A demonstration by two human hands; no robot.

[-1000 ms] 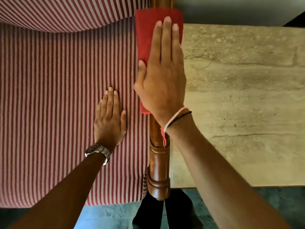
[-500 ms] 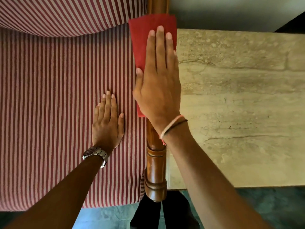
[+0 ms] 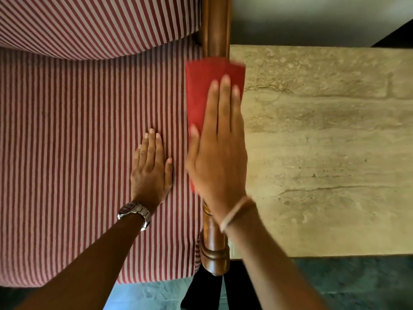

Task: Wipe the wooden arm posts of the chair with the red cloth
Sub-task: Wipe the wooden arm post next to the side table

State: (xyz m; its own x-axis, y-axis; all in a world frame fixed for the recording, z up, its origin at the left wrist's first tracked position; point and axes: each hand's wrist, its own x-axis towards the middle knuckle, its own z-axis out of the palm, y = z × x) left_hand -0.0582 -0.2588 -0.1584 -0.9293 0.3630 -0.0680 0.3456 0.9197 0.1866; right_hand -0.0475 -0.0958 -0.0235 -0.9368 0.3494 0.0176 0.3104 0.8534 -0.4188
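A polished wooden arm post (image 3: 216,25) of the chair runs from the top of the view down to a turned end (image 3: 215,258) near the bottom. A folded red cloth (image 3: 201,86) lies over its middle. My right hand (image 3: 220,153) presses flat on the cloth, fingers straight and together, pointing away from me. My left hand (image 3: 152,171), with a metal watch at the wrist, rests flat and palm down on the striped seat cushion (image 3: 78,153) just left of the post.
The red-and-white striped back cushion (image 3: 100,23) bulges over the seat at the top left. Right of the post stretches a beige stone surface (image 3: 324,153). Dark teal floor (image 3: 346,283) shows along the bottom, with my dark trouser legs below the post's end.
My right hand and the red cloth have slid toward me along the post, baring more wood at the far end. My left hand stays on the cushion.
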